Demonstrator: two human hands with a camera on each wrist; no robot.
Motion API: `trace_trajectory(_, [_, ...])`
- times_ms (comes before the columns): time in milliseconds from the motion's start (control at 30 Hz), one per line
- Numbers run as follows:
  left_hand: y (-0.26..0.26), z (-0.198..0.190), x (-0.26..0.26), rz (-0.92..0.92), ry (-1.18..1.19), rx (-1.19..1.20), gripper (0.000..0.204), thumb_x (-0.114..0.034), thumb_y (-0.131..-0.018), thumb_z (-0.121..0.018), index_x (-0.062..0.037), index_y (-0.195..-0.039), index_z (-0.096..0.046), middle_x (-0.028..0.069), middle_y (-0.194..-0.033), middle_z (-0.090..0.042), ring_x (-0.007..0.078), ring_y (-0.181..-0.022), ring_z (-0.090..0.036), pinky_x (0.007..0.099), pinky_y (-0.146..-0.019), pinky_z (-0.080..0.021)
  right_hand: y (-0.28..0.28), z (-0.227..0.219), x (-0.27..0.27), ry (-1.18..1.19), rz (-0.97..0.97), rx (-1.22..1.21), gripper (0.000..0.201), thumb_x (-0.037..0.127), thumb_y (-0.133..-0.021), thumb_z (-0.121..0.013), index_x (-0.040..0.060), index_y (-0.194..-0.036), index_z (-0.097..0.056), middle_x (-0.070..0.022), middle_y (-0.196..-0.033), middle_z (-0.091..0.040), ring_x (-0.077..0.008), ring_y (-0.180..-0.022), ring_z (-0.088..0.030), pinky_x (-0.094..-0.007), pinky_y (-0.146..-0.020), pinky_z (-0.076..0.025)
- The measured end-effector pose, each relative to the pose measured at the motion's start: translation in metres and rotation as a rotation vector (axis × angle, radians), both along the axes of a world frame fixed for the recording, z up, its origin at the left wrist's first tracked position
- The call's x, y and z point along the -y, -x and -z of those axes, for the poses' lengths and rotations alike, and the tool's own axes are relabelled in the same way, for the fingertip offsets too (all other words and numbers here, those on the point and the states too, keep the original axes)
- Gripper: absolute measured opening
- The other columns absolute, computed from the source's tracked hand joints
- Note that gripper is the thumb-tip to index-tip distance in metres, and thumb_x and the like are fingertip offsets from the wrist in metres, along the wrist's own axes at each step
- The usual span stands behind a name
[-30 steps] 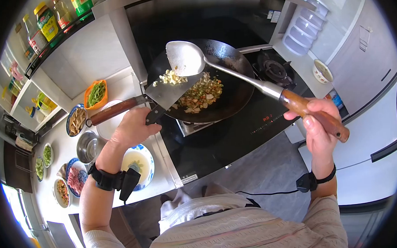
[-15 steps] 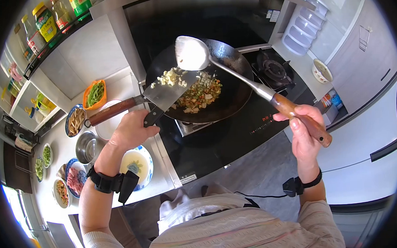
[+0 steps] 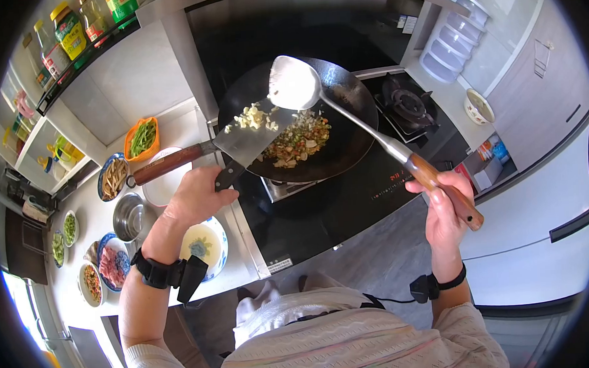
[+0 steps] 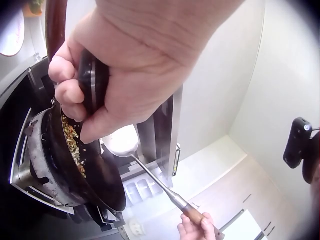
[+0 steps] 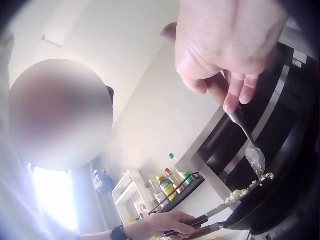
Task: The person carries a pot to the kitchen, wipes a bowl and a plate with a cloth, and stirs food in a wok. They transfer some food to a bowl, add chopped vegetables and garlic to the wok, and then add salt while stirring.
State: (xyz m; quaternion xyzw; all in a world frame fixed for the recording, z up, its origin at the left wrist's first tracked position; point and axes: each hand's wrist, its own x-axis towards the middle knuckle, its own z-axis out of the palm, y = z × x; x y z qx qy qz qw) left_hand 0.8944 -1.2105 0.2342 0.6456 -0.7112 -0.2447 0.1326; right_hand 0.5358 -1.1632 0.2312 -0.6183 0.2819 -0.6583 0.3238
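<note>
My left hand (image 3: 200, 195) grips the black handle of a kitchen knife (image 3: 245, 146), its wide blade lying flat above the wok (image 3: 352, 142). Chopped garlic (image 3: 253, 118) sits on the blade, mostly along its far side. In my right hand (image 3: 446, 215) is the wooden handle of a wok spatula (image 3: 295, 84), held between thumb and fingers. Its metal head hangs beside the garlic and overlaps the blade's tip in the head view. Diced mixed food (image 3: 296, 143) lies in the wok, partly hidden by the knife. The wok's wooden handle (image 3: 169, 163) points left, just beyond my left hand.
On the left counter stand an orange basket of green vegetables (image 3: 143, 139), a steel bowl (image 3: 131, 217), a plate of raw meat (image 3: 114, 261) and a bowl of pale liquid (image 3: 205, 247). A second burner (image 3: 406, 107) is right of the wok. Bottles (image 3: 71, 32) line a shelf above.
The spatula head has shifted right along the blade, while my right hand has come left and closer to my body. The garlic lies slightly more spread; my left hand has barely moved.
</note>
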Motion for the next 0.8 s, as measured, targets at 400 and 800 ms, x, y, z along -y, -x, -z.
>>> trace_trajectory(400, [0.002,-0.008,0.000,-0.068,-0.134,-0.114,0.033,-0.024,-0.067,-0.067,0.0023,-0.085,-0.060,0.0153,-0.066,-0.057,0.0259,-0.063,-0.057,0.0345,-0.061,-0.045,0.008,0.022,-0.007,-0.076,-0.005,0.054,0.023,0.000,-0.083,-0.050,0.0008,-0.106,-0.046,-0.0191,-0.098,-0.056,-0.0304,-0.082,-0.063,-0.0376,-0.078,-0.050])
trace_trajectory(800, [0.003,-0.010,-0.009,0.024,-0.074,-0.043,0.030,-0.022,-0.067,-0.066,0.0035,-0.081,-0.058,0.0144,-0.063,-0.054,0.0249,-0.061,-0.054,0.0338,-0.058,-0.043,0.012,0.018,-0.007,-0.075,-0.044,0.104,0.022,0.001,-0.083,-0.050,-0.0001,-0.105,-0.046,-0.0228,-0.096,-0.058,-0.0299,-0.081,-0.063,-0.0376,-0.079,-0.050])
